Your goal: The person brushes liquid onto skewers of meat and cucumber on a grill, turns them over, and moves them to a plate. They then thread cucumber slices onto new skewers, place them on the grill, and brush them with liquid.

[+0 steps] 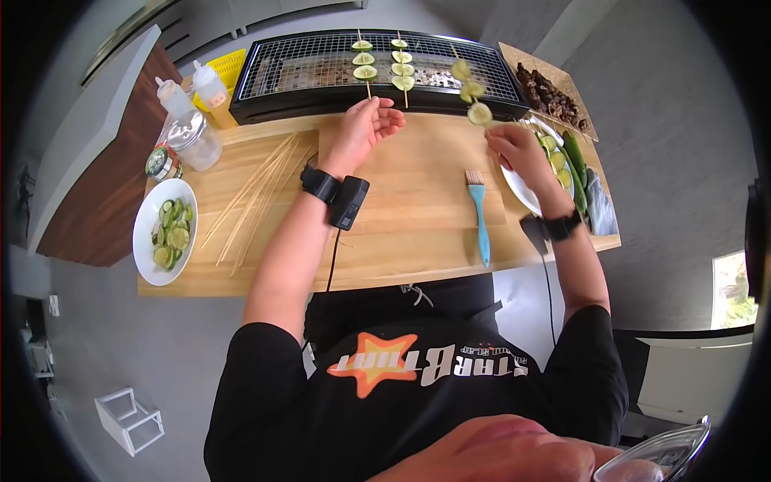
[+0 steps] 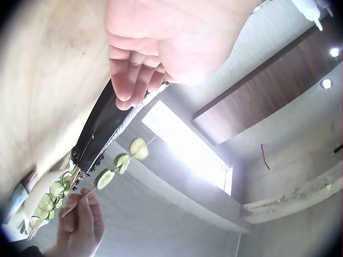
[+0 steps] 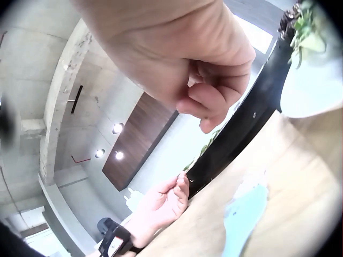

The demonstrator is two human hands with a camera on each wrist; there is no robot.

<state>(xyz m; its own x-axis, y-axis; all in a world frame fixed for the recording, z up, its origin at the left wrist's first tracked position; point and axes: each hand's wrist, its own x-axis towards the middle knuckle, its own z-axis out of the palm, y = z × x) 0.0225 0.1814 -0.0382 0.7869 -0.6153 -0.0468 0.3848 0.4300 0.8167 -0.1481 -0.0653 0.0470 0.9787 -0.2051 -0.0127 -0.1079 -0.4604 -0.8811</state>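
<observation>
My right hand (image 1: 520, 153) pinches the end of a skewer of cucumber slices (image 1: 471, 90), raised over the front right of the grill (image 1: 458, 98). The left wrist view shows its three pale, green-rimmed slices (image 2: 122, 163) tilted upward. Two more cucumber skewers lie side by side on the grill mesh: a left one (image 1: 365, 58) and a right one (image 1: 402, 69). At the grill's front edge, my left hand (image 1: 361, 132) holds the left skewer's bare end with thumb and forefinger, the other fingers loosely bent. The pinch is hidden in the left wrist view.
A blue basting brush (image 1: 479, 217) lies on the cutting board (image 1: 409, 193). Bare skewers (image 1: 255, 197) and a bowl of slices (image 1: 165, 269) are leftward, with squeeze bottles (image 1: 210, 84) behind. Rightward are a white plate (image 1: 520, 191), whole cucumbers (image 1: 576, 165) and a board of dark meat skewers (image 1: 554, 95).
</observation>
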